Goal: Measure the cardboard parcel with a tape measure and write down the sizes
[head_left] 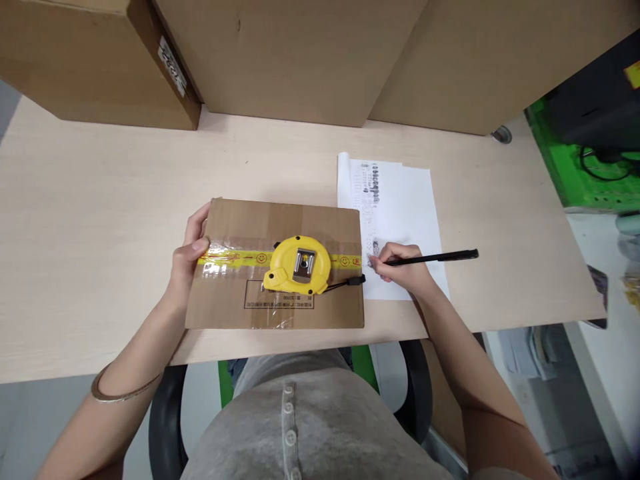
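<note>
A small brown box (240,223) sits in the middle of the frame, over the light wood desk (100,233). The left hand (187,260) holds the box by its left side — the thumb is on top and the fingers are closed on the edge. A yellow tape measure (280,260) lies on top of the box, and its black strap (356,281) reaches the box's right edge. Just right of the middle, the right hand (405,267) rests on white paper (410,207) with its fingers pinched on a black pen (445,257). I cannot tell if the tip touches the paper — the hand hides it. The box covers a bit of the paper's left side. Big cardboard boxes (300,53) stand along the top.
</note>
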Demonstrator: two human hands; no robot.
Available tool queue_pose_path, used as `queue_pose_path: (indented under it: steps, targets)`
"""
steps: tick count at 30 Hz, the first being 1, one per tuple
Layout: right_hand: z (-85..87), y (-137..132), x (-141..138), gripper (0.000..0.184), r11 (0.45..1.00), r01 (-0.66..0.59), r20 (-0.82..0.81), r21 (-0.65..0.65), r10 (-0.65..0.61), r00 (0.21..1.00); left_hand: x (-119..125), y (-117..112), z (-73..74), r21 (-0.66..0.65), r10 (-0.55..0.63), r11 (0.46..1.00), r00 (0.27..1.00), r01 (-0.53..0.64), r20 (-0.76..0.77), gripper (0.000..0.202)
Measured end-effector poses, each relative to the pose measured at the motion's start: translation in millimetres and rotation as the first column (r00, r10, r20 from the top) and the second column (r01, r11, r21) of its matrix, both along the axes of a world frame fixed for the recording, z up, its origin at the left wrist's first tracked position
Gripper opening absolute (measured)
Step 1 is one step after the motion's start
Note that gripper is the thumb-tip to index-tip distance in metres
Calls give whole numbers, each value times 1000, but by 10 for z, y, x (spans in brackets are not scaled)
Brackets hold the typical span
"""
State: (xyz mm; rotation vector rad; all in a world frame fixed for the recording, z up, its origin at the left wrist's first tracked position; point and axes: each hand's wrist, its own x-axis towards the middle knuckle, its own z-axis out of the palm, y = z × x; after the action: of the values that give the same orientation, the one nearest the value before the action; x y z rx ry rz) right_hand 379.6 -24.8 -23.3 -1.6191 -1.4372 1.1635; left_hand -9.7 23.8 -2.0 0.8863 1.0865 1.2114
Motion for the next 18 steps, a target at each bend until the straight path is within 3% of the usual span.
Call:
queue_pose_path:
  steps: [7,11,14,18]
  targets:
    - [76,34,22,47,998,0,43,-57,2,999,-8,-8,-34,23,-27,999,1000,27,-15,55]
    - [196,60,83,57,992,2,179,-125,21,984,-6,-33,-82,84,-60,995,998,62,-24,53]
    - [269,96,69,62,988,16,370,-153,43,928,0,-38,-110,99,-53,994,999,54,-8,56]
    - [329,177,-43,62,989,33,621,-146,66,781,-58,17,-145,147,-87,985,994,95,-65,74]
